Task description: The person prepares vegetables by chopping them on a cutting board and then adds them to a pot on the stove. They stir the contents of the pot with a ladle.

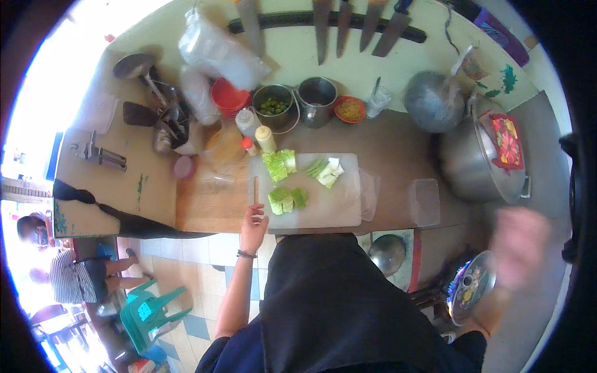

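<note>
My left hand rests at the front left corner of a white cutting board, beside its handle slot, with nothing in it and the fingers slightly apart. Cut pale-green leafy pieces, likely cabbage, lie in front of it on the board. Behind them is another leafy bunch; to the right are white-stemmed pieces with green beans or stalks. Far to the right, my right hand is motion-blurred and seems to hold a pink cloth above a round lid or tray.
A large metal pot with a floral potholder stands at right. Bottles, metal pots and a red bowl line the back. Several knives hang on the wall rack. A person is at far left.
</note>
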`<act>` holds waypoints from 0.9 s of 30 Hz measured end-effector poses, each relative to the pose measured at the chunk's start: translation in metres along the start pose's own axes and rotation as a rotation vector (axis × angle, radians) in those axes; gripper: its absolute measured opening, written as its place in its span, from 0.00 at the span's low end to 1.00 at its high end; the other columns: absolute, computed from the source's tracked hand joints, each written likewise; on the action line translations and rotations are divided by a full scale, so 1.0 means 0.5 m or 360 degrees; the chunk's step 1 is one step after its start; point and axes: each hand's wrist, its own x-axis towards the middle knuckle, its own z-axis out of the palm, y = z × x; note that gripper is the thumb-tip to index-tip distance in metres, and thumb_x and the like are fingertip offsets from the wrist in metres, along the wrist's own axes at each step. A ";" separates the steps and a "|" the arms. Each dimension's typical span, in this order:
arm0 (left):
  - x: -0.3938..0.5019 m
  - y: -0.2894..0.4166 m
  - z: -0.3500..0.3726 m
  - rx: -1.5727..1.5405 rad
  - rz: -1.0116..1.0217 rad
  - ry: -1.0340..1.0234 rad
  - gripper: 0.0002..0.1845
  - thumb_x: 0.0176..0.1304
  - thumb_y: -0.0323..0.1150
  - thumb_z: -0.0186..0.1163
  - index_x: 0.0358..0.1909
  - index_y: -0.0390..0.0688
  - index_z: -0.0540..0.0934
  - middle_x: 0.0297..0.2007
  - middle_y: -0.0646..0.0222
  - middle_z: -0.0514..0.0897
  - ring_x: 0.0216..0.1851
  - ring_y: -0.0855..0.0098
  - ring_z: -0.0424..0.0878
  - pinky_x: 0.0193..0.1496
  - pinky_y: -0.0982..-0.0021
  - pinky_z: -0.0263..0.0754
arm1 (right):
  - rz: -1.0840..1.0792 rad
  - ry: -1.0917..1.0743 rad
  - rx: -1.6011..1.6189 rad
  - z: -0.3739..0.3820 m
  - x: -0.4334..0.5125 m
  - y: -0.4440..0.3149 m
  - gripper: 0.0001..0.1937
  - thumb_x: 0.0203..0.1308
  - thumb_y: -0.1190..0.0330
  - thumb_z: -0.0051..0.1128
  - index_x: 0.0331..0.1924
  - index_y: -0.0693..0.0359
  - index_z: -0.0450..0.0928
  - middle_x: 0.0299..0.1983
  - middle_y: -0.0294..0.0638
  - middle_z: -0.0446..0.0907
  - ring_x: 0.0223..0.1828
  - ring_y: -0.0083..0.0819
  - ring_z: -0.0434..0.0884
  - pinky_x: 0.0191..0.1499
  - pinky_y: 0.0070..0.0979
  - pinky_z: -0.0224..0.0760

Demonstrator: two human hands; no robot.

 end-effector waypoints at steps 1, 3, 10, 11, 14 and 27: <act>-0.006 -0.013 0.000 -0.0010 -0.0020 -0.0032 0.19 0.57 0.22 0.59 0.52 0.43 0.75 0.39 0.67 0.79 0.35 0.74 0.77 0.41 0.72 0.75 | -0.0004 -0.0335 0.0226 0.108 0.009 -0.053 0.10 0.56 0.76 0.55 0.43 0.60 0.82 0.48 0.44 0.81 0.48 0.35 0.80 0.54 0.34 0.73; -0.027 -0.034 -0.003 -0.0101 -0.0025 -0.0133 0.17 0.59 0.21 0.57 0.51 0.43 0.75 0.42 0.66 0.80 0.40 0.73 0.79 0.43 0.71 0.76 | 0.0725 -0.0867 0.1589 0.324 0.002 -0.194 0.11 0.66 0.70 0.51 0.49 0.60 0.80 0.46 0.43 0.83 0.48 0.33 0.81 0.54 0.31 0.72; -0.043 -0.074 -0.042 0.0001 0.0029 0.0033 0.09 0.64 0.27 0.56 0.45 0.40 0.79 0.38 0.65 0.84 0.36 0.71 0.82 0.38 0.69 0.77 | 0.1068 -0.1411 0.2783 0.574 -0.188 -0.375 0.18 0.73 0.58 0.45 0.56 0.60 0.77 0.55 0.35 0.77 0.54 0.30 0.76 0.58 0.26 0.67; -0.017 -0.080 -0.048 0.0106 0.0020 -0.0016 0.08 0.64 0.28 0.57 0.44 0.41 0.80 0.38 0.64 0.84 0.35 0.70 0.82 0.37 0.69 0.77 | 0.1157 -0.1488 0.2721 0.586 -0.200 -0.385 0.18 0.72 0.58 0.46 0.56 0.60 0.77 0.54 0.35 0.78 0.54 0.30 0.76 0.58 0.25 0.68; 0.093 -0.093 -0.050 0.0381 0.0149 -0.0114 0.08 0.64 0.32 0.59 0.42 0.43 0.81 0.36 0.60 0.83 0.33 0.63 0.82 0.36 0.66 0.76 | 0.1253 -0.1540 0.2456 0.616 -0.217 -0.392 0.19 0.69 0.56 0.51 0.55 0.62 0.77 0.50 0.37 0.80 0.50 0.27 0.78 0.54 0.25 0.71; 0.333 -0.146 0.056 0.1054 0.0785 -0.0778 0.08 0.59 0.37 0.60 0.35 0.44 0.83 0.34 0.56 0.84 0.38 0.54 0.82 0.46 0.55 0.73 | 0.1654 -0.1395 0.1620 0.657 -0.572 -0.452 0.15 0.63 0.61 0.57 0.45 0.64 0.81 0.40 0.47 0.85 0.43 0.36 0.84 0.49 0.31 0.75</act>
